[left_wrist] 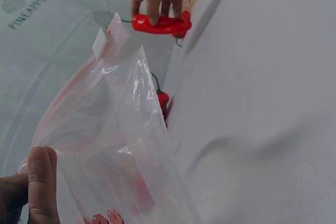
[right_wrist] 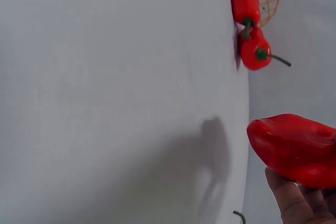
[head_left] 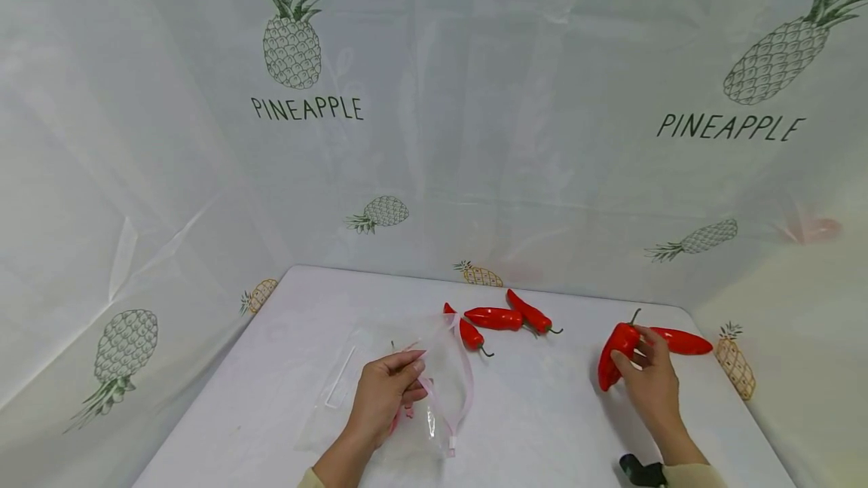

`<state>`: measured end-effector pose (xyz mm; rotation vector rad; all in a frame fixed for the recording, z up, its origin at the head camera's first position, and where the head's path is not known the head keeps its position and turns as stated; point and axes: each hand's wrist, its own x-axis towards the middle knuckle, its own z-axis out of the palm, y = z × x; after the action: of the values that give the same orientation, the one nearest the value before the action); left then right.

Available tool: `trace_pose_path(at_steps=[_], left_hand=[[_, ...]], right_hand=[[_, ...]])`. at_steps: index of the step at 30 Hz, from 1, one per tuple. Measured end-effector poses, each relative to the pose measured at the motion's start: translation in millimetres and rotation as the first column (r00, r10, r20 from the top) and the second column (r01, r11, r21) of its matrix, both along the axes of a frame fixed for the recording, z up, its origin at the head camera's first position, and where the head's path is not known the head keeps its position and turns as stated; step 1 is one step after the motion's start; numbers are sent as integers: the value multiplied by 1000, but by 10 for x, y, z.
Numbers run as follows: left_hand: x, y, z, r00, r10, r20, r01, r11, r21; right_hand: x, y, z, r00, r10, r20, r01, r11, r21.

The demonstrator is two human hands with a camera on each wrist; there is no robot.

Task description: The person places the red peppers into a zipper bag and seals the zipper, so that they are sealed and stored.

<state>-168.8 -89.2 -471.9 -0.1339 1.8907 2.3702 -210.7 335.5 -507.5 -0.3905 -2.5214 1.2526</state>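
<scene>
My left hand [head_left: 386,394] pinches the pink-edged rim of a clear plastic zip bag [head_left: 444,356] over the left-centre of the table. The bag's mouth gapes toward the right, and a white slider [left_wrist: 100,43] sits at one end of its rim. A blurred red shape [left_wrist: 142,190] shows through the film in the left wrist view. Off to the right, my right hand [head_left: 654,386] holds a red pepper [head_left: 617,352] above the table, fingers and thumb around it, its green stem pointing up. Part of that pepper runs out of the right wrist view.
Three red peppers [head_left: 495,318] lie toward the back of the white table [head_left: 536,413], just beyond the bag. Another red pepper [head_left: 680,342] rests at the right, behind my right hand. A pineapple-print sheet [head_left: 502,134] hangs behind the table.
</scene>
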Motion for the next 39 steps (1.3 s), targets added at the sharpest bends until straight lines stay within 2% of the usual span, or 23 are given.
trace_pose_path(at_steps=[16,27,39], left_hand=[[-9,4,1,1000,-8,-17,8,1000,-19],[-15,11,-14,1000,11,-18,-11,1000,2],[-11,30,-27,1000,13,-21,-13,1000,-13]], right_hand=[[20,-427,40,997,67,-35,-68,997,-26],[64,-692,86,991,122,-53,-124,991,-44],[125,-895,165,982,172,-74,-177,982,-72]])
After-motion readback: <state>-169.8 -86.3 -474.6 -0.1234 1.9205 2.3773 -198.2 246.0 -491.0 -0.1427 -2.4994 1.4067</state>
